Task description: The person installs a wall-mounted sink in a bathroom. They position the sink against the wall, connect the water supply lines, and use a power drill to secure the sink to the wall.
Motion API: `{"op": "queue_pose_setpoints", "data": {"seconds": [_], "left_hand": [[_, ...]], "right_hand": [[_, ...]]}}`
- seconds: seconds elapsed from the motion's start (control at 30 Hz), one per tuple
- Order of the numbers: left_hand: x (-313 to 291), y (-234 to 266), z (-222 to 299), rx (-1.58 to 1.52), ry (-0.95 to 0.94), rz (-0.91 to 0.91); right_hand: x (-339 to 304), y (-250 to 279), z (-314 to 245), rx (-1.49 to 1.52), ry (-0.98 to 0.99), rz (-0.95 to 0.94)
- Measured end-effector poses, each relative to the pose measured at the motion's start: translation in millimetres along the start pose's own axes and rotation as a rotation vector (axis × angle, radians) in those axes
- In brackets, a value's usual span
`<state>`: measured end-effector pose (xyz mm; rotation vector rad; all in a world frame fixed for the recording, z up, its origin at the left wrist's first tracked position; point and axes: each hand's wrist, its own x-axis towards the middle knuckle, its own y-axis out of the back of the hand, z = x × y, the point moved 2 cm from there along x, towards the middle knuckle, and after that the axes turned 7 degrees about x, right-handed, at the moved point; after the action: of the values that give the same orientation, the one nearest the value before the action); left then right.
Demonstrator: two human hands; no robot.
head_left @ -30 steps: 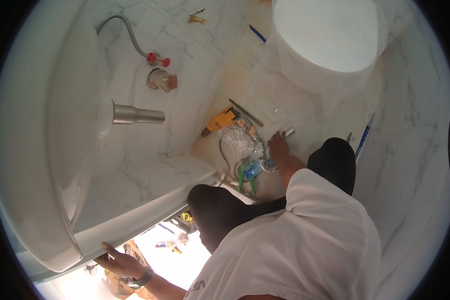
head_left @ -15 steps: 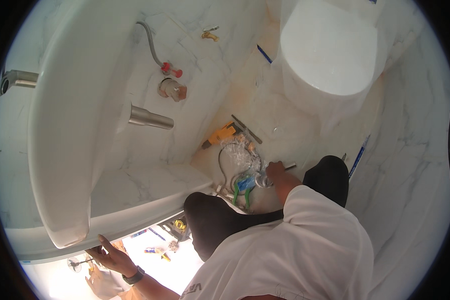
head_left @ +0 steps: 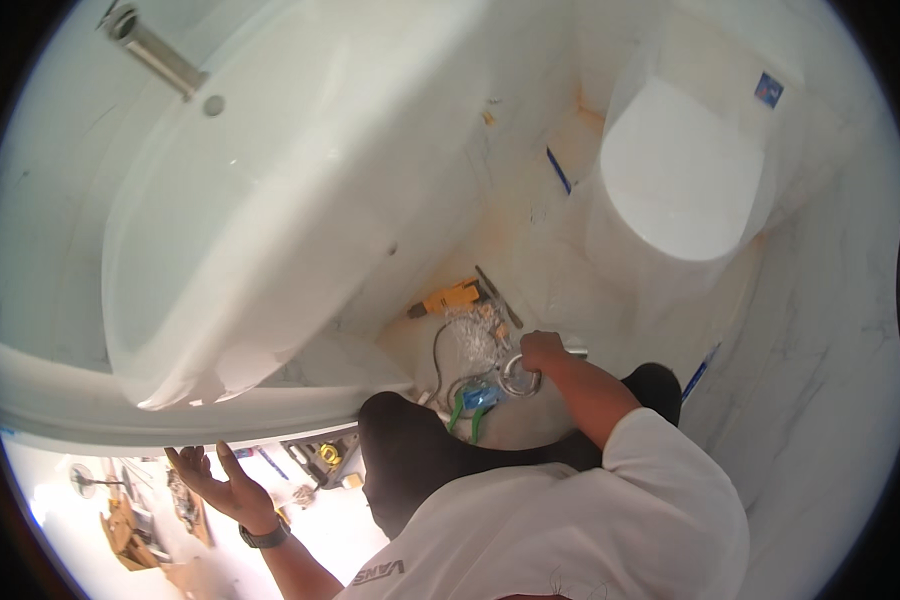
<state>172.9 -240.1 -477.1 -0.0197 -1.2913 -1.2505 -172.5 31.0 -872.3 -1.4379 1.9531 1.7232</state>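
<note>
My right hand [head_left: 543, 349] is closed around a shiny chrome curved pipe [head_left: 515, 388], low over the floor. The pipe's round bend shows at the left of the fist and a straight end sticks out at the right. My left hand [head_left: 228, 490] is raised with fingers spread and nothing in it, fingertips close to the pale door-side ledge [head_left: 150, 432]; whether they touch it I cannot tell. Beside the pipe lie a green-handled tool [head_left: 476, 425], a blue packet [head_left: 481, 397] and crumpled clear plastic wrap [head_left: 473, 345].
A white wall-hung basin [head_left: 300, 230] with a metal faucet [head_left: 160, 62] fills the upper left. A wrapped white toilet [head_left: 682, 170] stands at upper right. An orange power tool [head_left: 452, 297] and a dark rod [head_left: 500, 298] lie on the floor. Beyond the ledge sits an open toolbox [head_left: 322, 458].
My view has shifted up over the basin, hiding the pipework beneath it. My right hand now lifts the chrome pipe into clearer sight. My left hand has come away slightly from the ledge, fingers wider.
</note>
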Motion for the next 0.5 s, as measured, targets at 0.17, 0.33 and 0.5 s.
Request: {"op": "queue_pose_setpoints", "data": {"seconds": [0.17, 0.33, 0.5], "left_hand": [[2.1, -7.7, 10.7, -0.035, -0.007, 0.076], [6.8, -12.0, 13.7, -0.025, 0.007, 0.178], [9.7, -20.9, 5.3, 0.012, -0.032, 0.248]], "right_hand": [[-138.5, 184.5, 12.8, 0.147, 0.239, 0.45], [-342.0, 332.3, 38.9, 0.845, 0.374, 0.902], [-458.4, 437.0, -25.8, 0.488, 0.522, 1.476]]}}
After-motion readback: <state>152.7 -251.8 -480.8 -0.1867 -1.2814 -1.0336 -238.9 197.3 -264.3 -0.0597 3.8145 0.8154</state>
